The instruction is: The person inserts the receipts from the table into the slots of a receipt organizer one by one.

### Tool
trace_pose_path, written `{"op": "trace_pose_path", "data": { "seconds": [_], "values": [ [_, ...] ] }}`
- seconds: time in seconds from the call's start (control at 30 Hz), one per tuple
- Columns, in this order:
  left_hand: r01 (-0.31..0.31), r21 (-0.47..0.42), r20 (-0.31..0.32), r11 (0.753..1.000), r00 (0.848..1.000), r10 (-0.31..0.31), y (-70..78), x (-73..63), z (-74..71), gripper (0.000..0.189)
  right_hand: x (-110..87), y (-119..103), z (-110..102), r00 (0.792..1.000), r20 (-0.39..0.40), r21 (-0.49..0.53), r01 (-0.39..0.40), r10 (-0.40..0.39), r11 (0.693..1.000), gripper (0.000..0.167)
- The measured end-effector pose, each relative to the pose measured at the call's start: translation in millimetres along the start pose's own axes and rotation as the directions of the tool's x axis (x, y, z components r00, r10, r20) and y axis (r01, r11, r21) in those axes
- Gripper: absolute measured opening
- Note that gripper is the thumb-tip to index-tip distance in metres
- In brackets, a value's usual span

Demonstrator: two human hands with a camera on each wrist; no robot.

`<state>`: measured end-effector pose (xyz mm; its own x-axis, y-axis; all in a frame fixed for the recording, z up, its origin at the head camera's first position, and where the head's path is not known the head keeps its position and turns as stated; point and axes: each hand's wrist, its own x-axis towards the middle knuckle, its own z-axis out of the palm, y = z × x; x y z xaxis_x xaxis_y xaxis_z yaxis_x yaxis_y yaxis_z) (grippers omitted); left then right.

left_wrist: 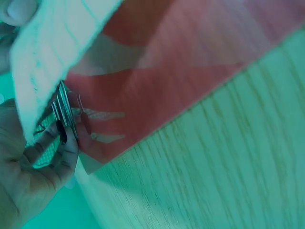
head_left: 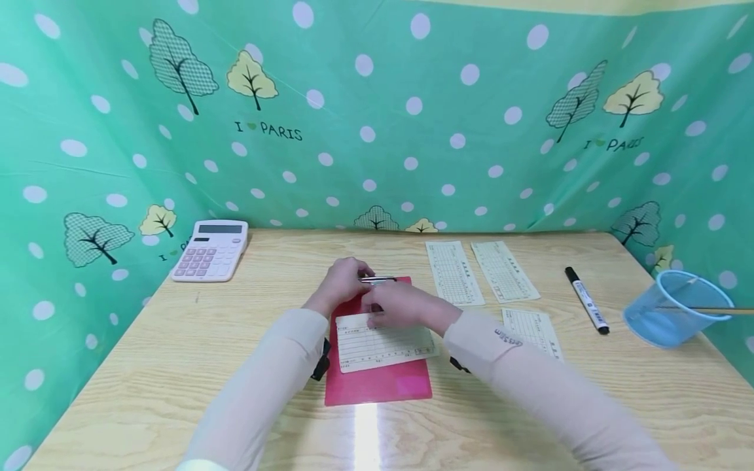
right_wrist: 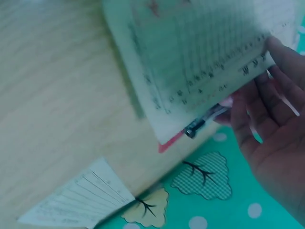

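A red clipboard lies flat in the middle of the table, its metal clip at the far end. My left hand pinches that clip; in the left wrist view its fingers press against the metal. A printed paper form lies slightly askew over the board. My right hand holds the form near its far edge, thumb on top, as the right wrist view shows. In the left wrist view the form's edge is raised off the board beside the clip. Whether the clip's mouth is apart is hidden.
Two forms lie at the back right, with another form partly behind my right sleeve. Further right are a black-capped marker and a blue mesh pen holder. A calculator sits at the back left, before a green curtain.
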<state>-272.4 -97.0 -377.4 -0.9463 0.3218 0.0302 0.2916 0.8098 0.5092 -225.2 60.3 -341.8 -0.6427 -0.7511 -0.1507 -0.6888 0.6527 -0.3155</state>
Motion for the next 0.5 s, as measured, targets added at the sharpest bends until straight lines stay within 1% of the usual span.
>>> {"op": "trace_pose_path", "data": {
  "seconds": [0.03, 0.13, 0.2, 0.3, 0.4, 0.5],
  "values": [
    [-0.001, 0.005, -0.002, 1.0, 1.0, 0.001, -0.1, 0.1, 0.4, 0.02, 0.1, 0.0, 1.8, 1.0, -0.014, 0.004, -0.001, 0.001, 1.0, 0.005],
    [-0.008, 0.011, -0.012, 1.0, 1.0, 0.008, -0.1, 0.0, 1.0, 0.019, -1.9, 1.3, 5.3, 0.999, -0.048, 0.035, -0.004, 0.006, 0.999, 0.015],
    [-0.014, 0.006, -0.019, 1.0, 1.0, 0.014, 0.3, 0.0, 1.8, 0.017, -5.5, 3.6, 5.4, 0.997, -0.071, 0.067, -0.008, 0.013, 0.998, 0.02],
    [-0.022, 0.01, -0.024, 1.0, 0.999, 0.022, 1.5, 0.0, 3.0, 0.017, -12.4, 8.9, 2.9, 0.995, -0.089, 0.107, -0.033, 0.042, 0.994, 0.024],
    [-0.015, 0.021, -0.026, 1.0, 1.0, 0.015, 2.6, -0.4, 4.1, 0.021, -21.3, 14.1, -1.5, 0.99, -0.097, 0.136, -0.092, 0.106, 0.986, 0.027],
    [0.006, 0.026, -0.025, 1.0, 1.0, -0.005, 3.8, -1.3, 4.7, 0.024, -32.3, 18.6, -3.7, 0.973, -0.098, 0.139, -0.196, 0.211, 0.971, 0.03]
  ]
}}
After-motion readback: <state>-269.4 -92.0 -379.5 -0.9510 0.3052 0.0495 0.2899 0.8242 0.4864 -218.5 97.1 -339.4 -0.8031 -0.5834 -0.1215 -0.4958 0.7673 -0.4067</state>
